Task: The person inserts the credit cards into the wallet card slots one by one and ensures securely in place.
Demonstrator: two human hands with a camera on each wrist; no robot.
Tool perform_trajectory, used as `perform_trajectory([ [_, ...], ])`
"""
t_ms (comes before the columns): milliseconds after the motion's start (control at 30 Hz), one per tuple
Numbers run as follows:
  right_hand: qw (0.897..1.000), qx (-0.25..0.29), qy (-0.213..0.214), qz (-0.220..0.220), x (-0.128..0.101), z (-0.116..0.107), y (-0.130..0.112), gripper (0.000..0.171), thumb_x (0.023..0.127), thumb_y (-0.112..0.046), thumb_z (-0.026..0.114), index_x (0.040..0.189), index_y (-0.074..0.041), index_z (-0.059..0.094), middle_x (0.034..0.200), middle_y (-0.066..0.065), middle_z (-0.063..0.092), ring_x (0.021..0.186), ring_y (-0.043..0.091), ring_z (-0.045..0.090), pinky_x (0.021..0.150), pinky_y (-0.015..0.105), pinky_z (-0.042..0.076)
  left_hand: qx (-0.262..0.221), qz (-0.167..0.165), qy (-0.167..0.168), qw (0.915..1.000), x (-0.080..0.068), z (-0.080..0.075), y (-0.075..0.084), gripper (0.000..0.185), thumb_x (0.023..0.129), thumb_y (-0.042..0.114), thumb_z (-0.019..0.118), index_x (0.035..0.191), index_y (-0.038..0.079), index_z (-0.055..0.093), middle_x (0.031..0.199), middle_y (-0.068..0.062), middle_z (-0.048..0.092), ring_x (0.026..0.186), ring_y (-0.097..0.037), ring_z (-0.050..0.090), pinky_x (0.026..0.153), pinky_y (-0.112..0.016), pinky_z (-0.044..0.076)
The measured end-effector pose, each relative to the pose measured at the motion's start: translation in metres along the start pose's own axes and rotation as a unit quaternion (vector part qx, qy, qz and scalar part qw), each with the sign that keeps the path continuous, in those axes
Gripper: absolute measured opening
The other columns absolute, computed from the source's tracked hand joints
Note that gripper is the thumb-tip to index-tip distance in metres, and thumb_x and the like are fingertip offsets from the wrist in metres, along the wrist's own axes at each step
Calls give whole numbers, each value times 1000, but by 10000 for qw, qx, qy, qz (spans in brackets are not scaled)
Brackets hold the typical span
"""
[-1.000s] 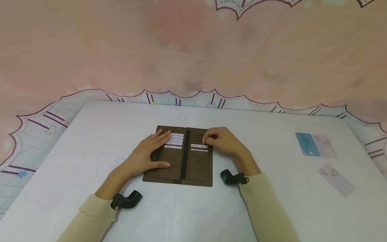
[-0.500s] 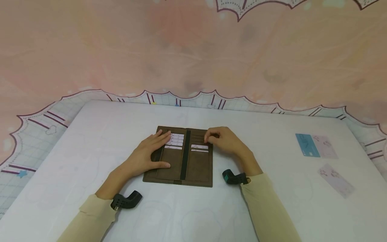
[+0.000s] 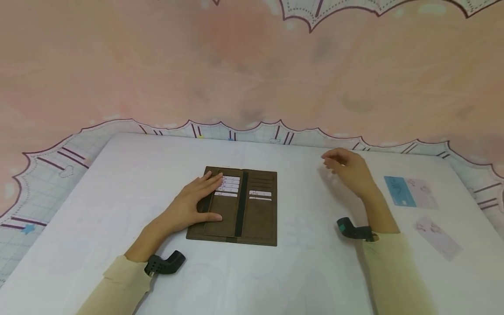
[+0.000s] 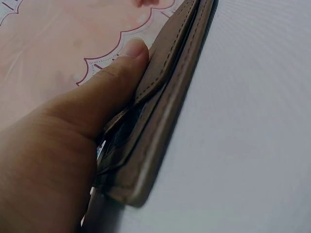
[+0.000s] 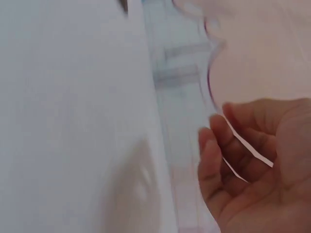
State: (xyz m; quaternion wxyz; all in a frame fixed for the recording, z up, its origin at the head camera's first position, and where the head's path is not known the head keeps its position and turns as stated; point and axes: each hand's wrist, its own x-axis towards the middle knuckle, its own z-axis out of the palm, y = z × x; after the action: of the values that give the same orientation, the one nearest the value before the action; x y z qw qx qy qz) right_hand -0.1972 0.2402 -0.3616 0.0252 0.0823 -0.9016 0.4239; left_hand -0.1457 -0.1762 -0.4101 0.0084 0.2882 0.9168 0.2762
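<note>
A brown bifold wallet (image 3: 260, 225) lies spread out on the white table. My left hand (image 3: 185, 203) rests on its left half, fingers stretched and thumb apart. In the left wrist view that thumb (image 4: 109, 87) lies against the stitched wallet (image 4: 163, 73). Several white cards (image 3: 227, 186) peek out of the left slots, partly under my fingertips. Two card edges (image 3: 260, 193) show in the right half, below bare slots. Off to the wallet's right, my right hand (image 3: 348, 168) hovers over the table. Its fingers are loosely bent and hold nothing, as the right wrist view shows of the hand (image 5: 257, 155).
At the right, a blue card (image 3: 399, 191) lies against a pale patterned card (image 3: 425, 192). Nearer me lies another pale card (image 3: 438, 236), set at a slant. A patterned peach cloth (image 3: 252, 78) hangs behind the table's far edge.
My right hand has left the wallet's right-hand slots and moved right, toward the loose cards. The left hand stays on the wallet.
</note>
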Motion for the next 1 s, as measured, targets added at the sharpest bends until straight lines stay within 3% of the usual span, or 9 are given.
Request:
perform_trajectory([
  [133, 9966, -390, 594, 416, -19, -30, 32, 31, 99, -27, 52, 116, -5, 64, 109, 15, 65, 87, 28, 61, 64, 20, 49, -98, 4, -87, 9999, 1, 2, 1, 94, 75, 50, 77, 150, 14, 32, 156, 0, 26, 144, -27, 13, 114, -53, 10],
  [233, 9911, -715, 765, 817, -33, -52, 52, 38, 100, -33, 49, 122, -4, 60, 119, 18, 61, 104, 34, 56, 80, 35, 49, -129, -14, -179, 9998, 3, 3, 1, 94, 76, 51, 76, 151, 15, 31, 156, 1, 25, 145, -25, 11, 115, -52, 9],
  [367, 9831, -709, 899, 1428, -44, -76, 73, 53, 99, -45, 44, 131, -4, 53, 130, 20, 52, 125, 41, 41, 97, 59, 36, -90, -59, -117, 9999, 2, 1, 2, 94, 75, 50, 77, 151, 16, 32, 156, 1, 25, 145, -25, 12, 114, -53, 10],
  [567, 9697, -707, 1013, 2109, -56, -102, 93, 67, 95, -57, 41, 140, -7, 45, 138, 18, 44, 122, 38, 40, 92, 53, 42, -54, -66, -63, 9999, 2, -2, 3, 95, 75, 50, 77, 151, 15, 32, 156, -1, 26, 145, -26, 12, 113, -55, 10],
  [767, 9597, -654, 934, 2569, -65, -106, 111, 79, 91, -62, 44, 144, -5, 39, 142, 23, 38, 127, 43, 33, 97, 63, 33, 0, -94, -162, 9998, 4, -3, 4, 95, 76, 51, 76, 151, 14, 31, 156, -1, 25, 145, -26, 11, 114, -52, 9],
  [1000, 9624, -991, 722, 2425, -67, -98, 119, 79, 90, -59, 51, 144, -2, 38, 141, 30, 39, 127, 50, 33, 97, 67, 31, -48, -80, -115, 9999, 0, -3, 2, 94, 76, 50, 76, 151, 14, 31, 156, -2, 26, 145, -27, 12, 114, -54, 9],
])
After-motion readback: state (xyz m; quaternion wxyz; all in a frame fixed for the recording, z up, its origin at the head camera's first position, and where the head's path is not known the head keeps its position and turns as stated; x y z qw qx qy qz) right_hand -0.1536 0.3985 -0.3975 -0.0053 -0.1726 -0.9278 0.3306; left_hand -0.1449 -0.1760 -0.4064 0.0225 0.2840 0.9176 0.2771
